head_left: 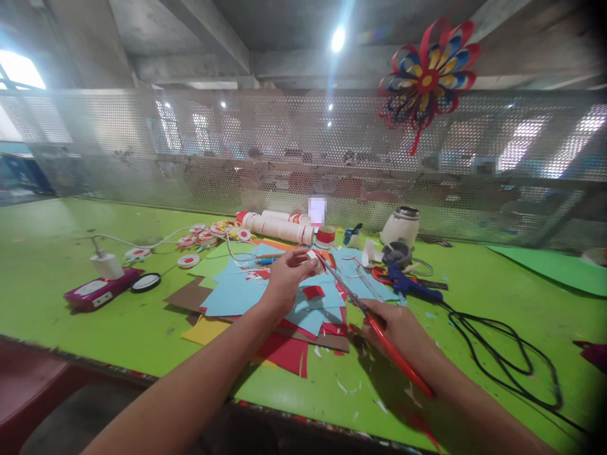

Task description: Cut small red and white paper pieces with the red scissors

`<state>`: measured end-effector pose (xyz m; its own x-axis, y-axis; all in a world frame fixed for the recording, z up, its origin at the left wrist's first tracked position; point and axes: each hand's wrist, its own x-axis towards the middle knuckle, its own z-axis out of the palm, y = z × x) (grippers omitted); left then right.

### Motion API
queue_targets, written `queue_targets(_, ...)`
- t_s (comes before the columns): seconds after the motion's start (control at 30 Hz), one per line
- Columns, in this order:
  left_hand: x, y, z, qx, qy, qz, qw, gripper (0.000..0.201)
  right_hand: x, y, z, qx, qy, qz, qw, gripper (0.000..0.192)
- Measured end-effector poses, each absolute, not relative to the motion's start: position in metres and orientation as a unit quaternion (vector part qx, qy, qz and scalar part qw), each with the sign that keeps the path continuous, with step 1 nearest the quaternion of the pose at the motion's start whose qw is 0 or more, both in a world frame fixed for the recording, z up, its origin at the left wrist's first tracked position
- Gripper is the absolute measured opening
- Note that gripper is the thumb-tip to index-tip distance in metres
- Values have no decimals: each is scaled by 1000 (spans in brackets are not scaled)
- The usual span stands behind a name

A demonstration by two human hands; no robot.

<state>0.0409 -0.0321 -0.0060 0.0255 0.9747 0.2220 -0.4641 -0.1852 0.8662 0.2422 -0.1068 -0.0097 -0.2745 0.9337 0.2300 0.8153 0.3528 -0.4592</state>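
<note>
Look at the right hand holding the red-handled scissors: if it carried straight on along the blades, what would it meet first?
Probably the small white piece pinched in the left hand; the right hand's scissors point at it, though depth is unclear.

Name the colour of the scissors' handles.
Red, on the scissors in the right hand; head view.

Bright overall; ceiling lamp (338, 38) flares, streaking down over the perforated screen (265, 151); hazy veil at upper left from a blown-out window (19, 68); soft shadows under the right hand (396, 328) on the green table (71, 240); wide-angle bending at the edges, dark vignette at right; foreground forearms and near table edge slightly blurred.
</note>
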Motion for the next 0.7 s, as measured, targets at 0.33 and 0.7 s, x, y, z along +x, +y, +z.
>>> queue_targets(0.33, 41, -34, -5, 446, 291, 627, 568, 36, 242, -108, -9, -559, -785, 122, 236, 45)
queue_targets(0.7, 41, -35, -3, 432, 276, 630, 584, 35, 240, -111, -7, -557, -783, 134, 244, 43)
